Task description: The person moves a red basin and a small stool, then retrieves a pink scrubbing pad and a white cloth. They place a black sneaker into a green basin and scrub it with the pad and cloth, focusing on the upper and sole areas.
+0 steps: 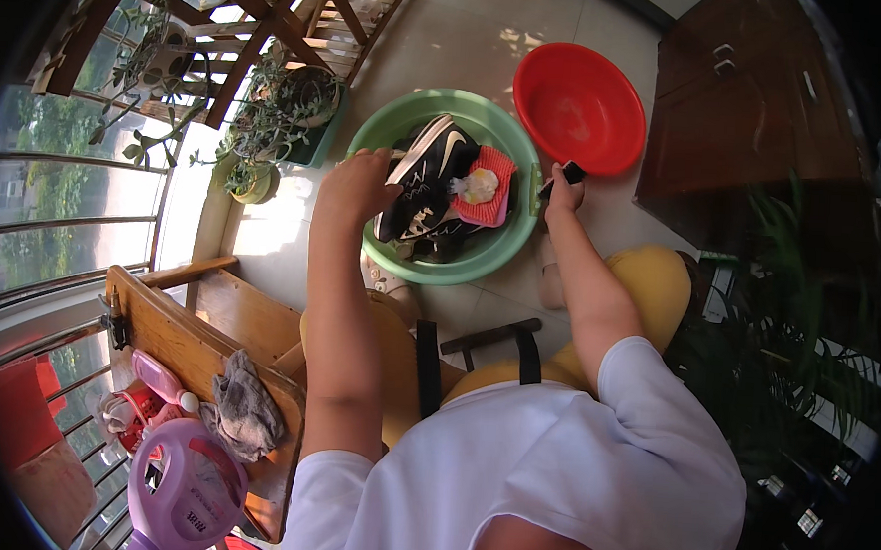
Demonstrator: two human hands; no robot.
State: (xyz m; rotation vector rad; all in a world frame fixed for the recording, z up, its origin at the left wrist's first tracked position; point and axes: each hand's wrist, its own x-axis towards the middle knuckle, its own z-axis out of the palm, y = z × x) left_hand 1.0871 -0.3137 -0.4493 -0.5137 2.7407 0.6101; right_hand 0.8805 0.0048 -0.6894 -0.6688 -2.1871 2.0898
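Note:
A black sneaker [432, 171] with a white sole edge and white swoosh lies tilted in a round green plastic tub [513, 238], on top of other dark items. My left hand [355, 185] is over the tub's left rim, its thumb at the sneaker's sole; whether it grips the sneaker cannot be told. Beside the sneaker lies a red ribbed cloth or pad [497, 166] on a pink dish [493, 216], with a crumpled whitish lump [478, 186] on it. Just outside the tub's right rim, my right hand [564, 195] holds a small black object [573, 170], possibly a brush.
A red basin [569, 106] stands beyond my right hand, near a dark wooden cabinet [725, 118]. Potted succulents [292, 110] line the left. A wooden stand [251, 317] holds a grey cloth [243, 406] and a purple detergent jug [186, 486].

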